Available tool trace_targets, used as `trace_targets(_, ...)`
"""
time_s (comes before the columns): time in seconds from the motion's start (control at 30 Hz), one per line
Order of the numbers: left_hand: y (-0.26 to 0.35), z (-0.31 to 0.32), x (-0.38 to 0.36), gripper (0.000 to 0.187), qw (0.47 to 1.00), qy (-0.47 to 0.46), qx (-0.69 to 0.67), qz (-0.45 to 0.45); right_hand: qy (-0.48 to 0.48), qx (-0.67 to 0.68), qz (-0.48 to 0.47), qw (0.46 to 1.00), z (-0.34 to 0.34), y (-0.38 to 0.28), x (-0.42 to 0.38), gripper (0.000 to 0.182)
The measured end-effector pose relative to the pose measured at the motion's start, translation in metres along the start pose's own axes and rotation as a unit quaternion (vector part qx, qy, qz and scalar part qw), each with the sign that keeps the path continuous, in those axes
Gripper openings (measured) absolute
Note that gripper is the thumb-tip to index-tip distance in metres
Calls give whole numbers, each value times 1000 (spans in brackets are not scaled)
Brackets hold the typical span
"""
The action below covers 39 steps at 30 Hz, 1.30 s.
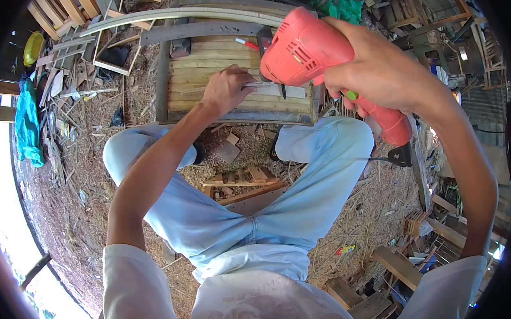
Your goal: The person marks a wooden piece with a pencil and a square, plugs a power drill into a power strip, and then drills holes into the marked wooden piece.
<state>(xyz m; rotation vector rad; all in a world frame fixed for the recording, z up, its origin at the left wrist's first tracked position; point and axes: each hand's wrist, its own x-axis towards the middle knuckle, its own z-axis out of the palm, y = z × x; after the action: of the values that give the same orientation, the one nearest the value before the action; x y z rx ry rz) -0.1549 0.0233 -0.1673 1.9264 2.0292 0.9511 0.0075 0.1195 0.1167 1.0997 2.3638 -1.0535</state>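
Head view, right grip around red drill, working end unclear, left grip pinching slim piece, partly hidden

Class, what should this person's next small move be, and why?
Perhaps press the pale strip firmly down with the left hand before running the red power tool: that hand grips the strip, and the right hand holds the tool above the slatted surface. The tool's tip is hard to make out.
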Motion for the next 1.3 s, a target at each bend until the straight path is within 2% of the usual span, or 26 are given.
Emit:
trace_targets(0.17, 0, 0, 0, 19, 1000, 4, 4, 9, -11, 9, 20, 1000, -2, -7, 2, 54)
trace_targets(1.3, -5, 4, 0, 19, 999, 16, -1, 31, -28, 13, -7, 999, 1, 0, 12, 55)
